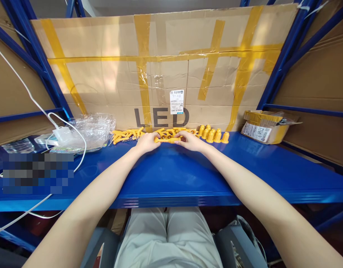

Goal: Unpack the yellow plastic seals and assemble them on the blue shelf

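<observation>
Both hands meet at the middle of the blue shelf, near its back. My left hand (pixel 148 143) has its fingers closed on the left end of a yellow stick-like part (pixel 169 140). At the right end of the same part, my right hand (pixel 189 141) pinches it between thumb and fingers. Several yellow round parts (pixel 168 134) lie just behind, partly hidden by the hands. Left of them is a pile of small yellow pieces (pixel 126 134) with thin chains. Yellow cup-shaped parts (pixel 217 136) stand upright in a group to the right.
Clear plastic bags (pixel 90 130) and a white charger (pixel 63 135) with its cable are on the left. A small open carton (pixel 263 128) sits at the back right. Behind stands a large taped cardboard sheet (pixel 115 82), between blue metal posts.
</observation>
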Available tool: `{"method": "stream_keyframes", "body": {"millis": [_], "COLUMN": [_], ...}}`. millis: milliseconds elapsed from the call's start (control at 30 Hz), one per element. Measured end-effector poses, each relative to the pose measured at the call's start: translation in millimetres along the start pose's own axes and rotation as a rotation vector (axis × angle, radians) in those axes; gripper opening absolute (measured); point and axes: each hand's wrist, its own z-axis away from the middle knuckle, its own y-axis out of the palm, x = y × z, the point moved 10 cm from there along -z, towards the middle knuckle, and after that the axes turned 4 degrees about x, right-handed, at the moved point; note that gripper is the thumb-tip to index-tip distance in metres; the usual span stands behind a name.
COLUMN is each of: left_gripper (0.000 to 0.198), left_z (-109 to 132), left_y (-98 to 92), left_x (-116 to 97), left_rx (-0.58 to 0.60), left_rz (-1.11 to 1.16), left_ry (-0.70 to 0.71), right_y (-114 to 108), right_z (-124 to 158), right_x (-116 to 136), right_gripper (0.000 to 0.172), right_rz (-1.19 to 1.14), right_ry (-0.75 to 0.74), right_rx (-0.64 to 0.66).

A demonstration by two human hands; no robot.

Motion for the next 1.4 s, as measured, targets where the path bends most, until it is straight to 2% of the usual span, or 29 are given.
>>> {"method": "stream_keyframes", "body": {"millis": [100, 267, 500, 700, 900, 967, 1067, 1167, 1300, 1400], "left_gripper": [0.038, 0.035, 0.033, 0.029, 0.029, 0.030, 0.031, 0.033, 0.034, 0.035], "left_z": [0, 0, 2, 0, -2, -2, -1, 2, 5, 5], "left_y": [0.0, -1.9, -3.7, -1.5, 9.8, 7.8, -3.0, -11.9, -14.4, -13.2], "left_x": [1, 1, -2, 1, 7, 8, 6, -1, -4, -4], "left_rx": [0.006, 0.008, 0.008, 0.015, 0.115, 0.097, 0.004, -0.069, -0.076, -0.062], "left_rz": [-0.014, -0.014, -0.011, 0.101, 0.278, 0.261, 0.168, 0.051, -0.045, -0.076], "left_ry": [-0.010, -0.005, 0.025, 0.006, -0.022, -0.028, -0.009, 0.023, 0.013, -0.007], "right_y": [1, -1, 2, 4, -8, -9, -5, 0, 7, 12], "right_z": [1, 2, 4, 6, 2, 2, 3, 4, 7, 10], "right_x": [-8, -26, -31, -30, -30, -30, -29, -28, -31, -34], "right_gripper": [0.021, 0.037, 0.021, 0.014, 0.034, 0.033, 0.026, 0.032, 0.038, 0.033], "right_rz": [-0.103, -0.273, -0.463, -0.500, -0.382, -0.394, -0.467, -0.540, -0.624, -0.677], "right_ry": [0.085, 0.156, 0.243, 0.269, 0.177, 0.166, 0.198, 0.246, 0.339, 0.406], "right_rx": [0.031, 0.005, 0.046, 0.058, -0.061, -0.064, -0.030, 0.011, 0.041, 0.058]}}
